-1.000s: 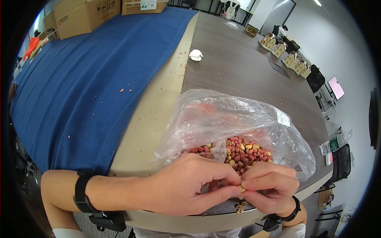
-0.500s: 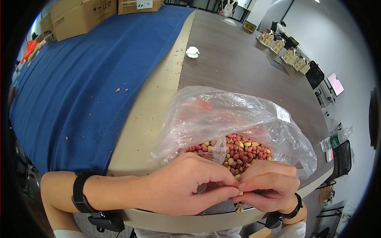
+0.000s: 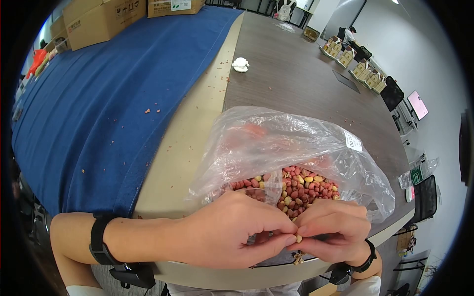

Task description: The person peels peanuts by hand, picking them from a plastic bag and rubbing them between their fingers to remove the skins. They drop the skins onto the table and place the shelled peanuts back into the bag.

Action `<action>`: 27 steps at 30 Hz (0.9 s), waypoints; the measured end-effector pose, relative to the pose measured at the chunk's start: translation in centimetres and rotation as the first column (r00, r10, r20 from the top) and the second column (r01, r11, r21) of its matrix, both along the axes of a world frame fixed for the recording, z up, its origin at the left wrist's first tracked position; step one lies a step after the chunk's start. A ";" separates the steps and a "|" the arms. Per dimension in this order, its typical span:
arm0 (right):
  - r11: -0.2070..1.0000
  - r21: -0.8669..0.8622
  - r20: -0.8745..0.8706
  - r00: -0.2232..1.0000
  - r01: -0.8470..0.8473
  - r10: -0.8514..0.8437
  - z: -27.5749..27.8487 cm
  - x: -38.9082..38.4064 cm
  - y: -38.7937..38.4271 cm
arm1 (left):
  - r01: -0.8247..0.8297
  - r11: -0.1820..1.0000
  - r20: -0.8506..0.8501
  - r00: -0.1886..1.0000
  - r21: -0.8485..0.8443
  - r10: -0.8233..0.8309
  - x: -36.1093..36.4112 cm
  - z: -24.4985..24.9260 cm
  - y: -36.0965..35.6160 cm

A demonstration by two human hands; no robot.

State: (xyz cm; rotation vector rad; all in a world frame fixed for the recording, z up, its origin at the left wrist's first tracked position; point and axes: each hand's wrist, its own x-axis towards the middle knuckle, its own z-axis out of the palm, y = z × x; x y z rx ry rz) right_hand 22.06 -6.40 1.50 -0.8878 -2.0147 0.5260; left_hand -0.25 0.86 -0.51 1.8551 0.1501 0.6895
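A pale peanut [image 3: 298, 239] sits between the fingertips of both my hands, over the table's near edge. My left hand [image 3: 234, 229] pinches it from the left with thumb and forefinger. From the other side my right hand [image 3: 333, 229] closes thumb and fingers on it. Just beyond the hands, a clear plastic bag [image 3: 276, 133] lies with its mouth toward me. Red-skinned peanuts [image 3: 301, 190] fill its opening, with some yellowish ones among them. Below my fingertips lie some skin scraps [image 3: 298, 257], partly hidden.
A blue cloth [image 3: 98, 118] with loose skin bits covers the left side. Crumpled white tissue [image 3: 240, 64] lies beyond the bag on the dark tabletop [image 3: 291, 74]. Cardboard boxes [image 3: 103, 22] stand at the far left. A plastic bottle [image 3: 414, 175] is at the right.
My fingers have shifted slightly around the peanut, and more of its pale surface shows between them. The bag and the other things stay in place.
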 end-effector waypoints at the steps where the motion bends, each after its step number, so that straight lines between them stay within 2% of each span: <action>1: 1.000 0.000 0.000 1.000 0.000 0.000 0.0 0.0 0.0 | -0.016 0.999 0.019 1.000 0.037 0.015 0.0 0.0 0.0; 5: 0.999 -0.015 -0.034 0.999 -0.032 0.031 0.0 -0.1 0.0 | -0.032 0.995 0.080 0.996 0.094 0.024 0.1 -0.3 0.0; 12: 0.999 -0.022 -0.036 0.998 -0.044 0.043 -0.1 -0.1 0.0 | -0.033 0.995 0.064 0.998 0.093 0.027 0.0 -0.1 0.0; 17: 0.999 -0.016 -0.025 0.999 -0.029 0.029 -0.1 0.0 0.0 | -0.024 1.000 0.029 0.999 0.015 0.024 0.0 0.3 0.0; 27: 1.000 0.003 0.000 1.000 -0.011 0.011 -0.4 0.0 0.0 | -0.056 0.998 -0.029 0.998 -0.026 0.055 0.0 0.3 0.0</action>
